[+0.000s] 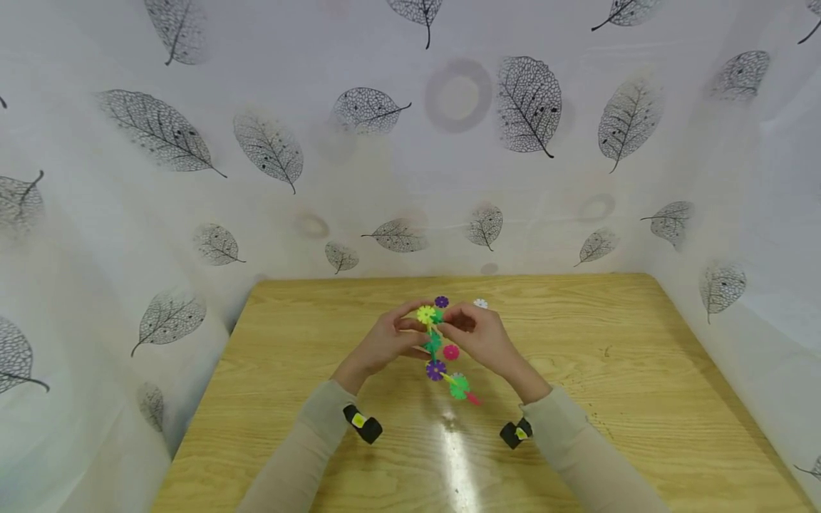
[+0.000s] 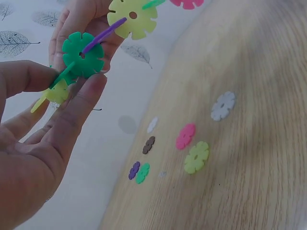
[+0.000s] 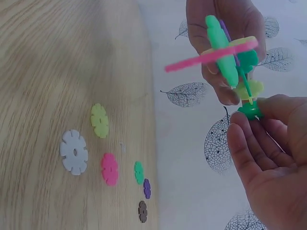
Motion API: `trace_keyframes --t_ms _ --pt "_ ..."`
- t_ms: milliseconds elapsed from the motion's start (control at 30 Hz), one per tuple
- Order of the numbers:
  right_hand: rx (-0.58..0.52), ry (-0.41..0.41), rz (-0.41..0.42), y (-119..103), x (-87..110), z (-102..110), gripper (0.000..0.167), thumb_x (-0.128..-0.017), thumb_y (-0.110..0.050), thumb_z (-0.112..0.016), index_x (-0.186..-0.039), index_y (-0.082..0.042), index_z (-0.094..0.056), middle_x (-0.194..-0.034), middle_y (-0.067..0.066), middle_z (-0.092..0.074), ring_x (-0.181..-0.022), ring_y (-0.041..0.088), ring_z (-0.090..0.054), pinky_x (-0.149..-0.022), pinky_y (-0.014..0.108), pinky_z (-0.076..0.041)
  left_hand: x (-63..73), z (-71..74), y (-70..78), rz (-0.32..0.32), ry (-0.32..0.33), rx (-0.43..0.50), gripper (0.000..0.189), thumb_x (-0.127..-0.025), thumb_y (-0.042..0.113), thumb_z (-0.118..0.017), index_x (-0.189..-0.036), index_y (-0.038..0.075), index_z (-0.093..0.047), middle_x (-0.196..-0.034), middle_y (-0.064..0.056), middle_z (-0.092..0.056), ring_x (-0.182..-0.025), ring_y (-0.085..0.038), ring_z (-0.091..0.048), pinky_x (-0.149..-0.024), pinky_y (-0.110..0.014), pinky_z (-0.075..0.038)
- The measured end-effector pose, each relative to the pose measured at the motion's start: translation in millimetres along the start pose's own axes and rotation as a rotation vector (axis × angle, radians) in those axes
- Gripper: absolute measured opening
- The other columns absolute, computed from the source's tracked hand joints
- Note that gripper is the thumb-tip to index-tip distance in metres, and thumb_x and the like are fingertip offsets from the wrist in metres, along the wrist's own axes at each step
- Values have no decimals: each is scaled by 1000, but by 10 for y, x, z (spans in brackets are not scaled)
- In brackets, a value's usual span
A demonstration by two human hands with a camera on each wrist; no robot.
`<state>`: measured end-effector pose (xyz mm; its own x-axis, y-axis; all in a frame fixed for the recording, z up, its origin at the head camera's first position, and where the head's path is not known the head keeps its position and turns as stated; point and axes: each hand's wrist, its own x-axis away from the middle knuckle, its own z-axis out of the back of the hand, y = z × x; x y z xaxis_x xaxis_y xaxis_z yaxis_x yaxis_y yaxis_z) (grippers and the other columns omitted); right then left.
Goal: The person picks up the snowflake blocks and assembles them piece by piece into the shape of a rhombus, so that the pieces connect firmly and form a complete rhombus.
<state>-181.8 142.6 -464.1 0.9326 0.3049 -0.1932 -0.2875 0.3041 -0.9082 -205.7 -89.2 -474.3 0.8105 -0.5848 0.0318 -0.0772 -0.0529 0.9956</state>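
A chain of interlocking plastic snowflake discs [image 1: 436, 370] hangs between my two hands above the table. It has green, yellow, purple and pink pieces slotted edge to edge. With thumb and fingers, my left hand [image 1: 390, 336] grips the chain near its upper end, around a dark green disc [image 2: 82, 60]. My right hand [image 1: 482, 335] pinches a green disc [image 3: 250, 110] at the chain's end, touching a yellow disc [image 3: 252, 89]. In the right wrist view, a pink disc [image 3: 211, 56] seen edge-on forms the other end, slotted into a light green disc [image 3: 222, 50].
Loose discs lie flat on the wooden table [image 1: 609, 399]: white [image 3: 74, 152], yellow [image 3: 100, 120], pink [image 3: 110, 169], green [image 3: 138, 172], purple [image 3: 147, 189] and brown [image 3: 142, 212]. A leaf-patterned curtain [image 1: 385, 178] surrounds the table's back and sides.
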Motion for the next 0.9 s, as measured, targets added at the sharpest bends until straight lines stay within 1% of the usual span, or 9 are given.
trace_keyframes --t_ms 67,133,167,200,300,400,567,767,900 --pt "-12 1 -6 13 0 6 15 -103 -19 -70 -112 -7 -74 -104 13 -76 -87 16 -74 -78 31 -66 -5 6 -1 6 12 -9 65 -99 -6 -60 -159 12 -44 -109 -9 -66 -89 -17 -70 -88 -54 -66" --pt "-11 6 -19 44 -2 16 18 -105 -21 -67 -113 -5 -74 -102 15 -76 -87 21 -75 -79 37 -67 -4 19 0 8 24 -21 64 -100 -5 -59 -160 13 -43 -107 -8 -66 -89 -17 -70 -86 -51 -67" --pt "-2 8 -25 68 -2 22 20 -106 -22 -66 -113 -4 -74 -100 15 -76 -87 24 -75 -79 38 -67 -4 27 -2 8 29 -25 64 -100 -5 -59 -160 13 -43 -106 -8 -66 -88 -17 -71 -86 -50 -67" --pt "11 11 -33 99 0 29 22 -107 -22 -65 -114 -3 -74 -99 15 -76 -86 21 -75 -79 38 -67 -4 36 -5 5 33 -31 64 -101 -4 -58 -160 14 -43 -106 -8 -66 -88 -17 -71 -85 -50 -68" --pt "82 6 -77 201 14 46 26 -107 -25 -65 -115 -2 -73 -98 12 -76 -88 28 -74 -76 33 -64 2 64 -3 -6 34 -36 64 -102 -3 -58 -161 15 -42 -104 -9 -68 -87 -19 -72 -85 -49 -68" --pt "165 -12 -116 315 37 49 25 -105 -24 -67 -115 -3 -74 -99 8 -77 -88 21 -71 -74 26 -60 5 87 -6 -14 29 -32 65 -102 -3 -58 -162 15 -41 -104 -9 -68 -87 -20 -72 -85 -48 -68" --pt "251 -49 -139 467 59 23 20 -102 -20 -71 -113 -4 -75 -99 3 -76 -87 13 -67 -76 27 -59 14 111 -6 -14 27 -32 65 -102 -2 -58 -162 17 -40 -103 -9 -67 -86 -20 -71 -84 -47 -68" --pt "301 -100 -160 621 95 -1 23 -99 -16 -73 -117 -2 -74 -99 3 -73 -89 14 -65 -77 25 -59 25 110 23 -3 39 -28 65 -102 -2 -58 -162 19 -42 -101 -8 -66 -86 -19 -70 -84 -47 -68" --pt "328 -114 -176 680 117 -17 26 -98 -14 -74 -119 -1 -73 -102 5 -72 -92 16 -64 -80 27 -59 33 114 42 -1 47 -29 66 -101 -2 -58 -162 18 -41 -100 -7 -67 -86 -18 -70 -84 -45 -68"
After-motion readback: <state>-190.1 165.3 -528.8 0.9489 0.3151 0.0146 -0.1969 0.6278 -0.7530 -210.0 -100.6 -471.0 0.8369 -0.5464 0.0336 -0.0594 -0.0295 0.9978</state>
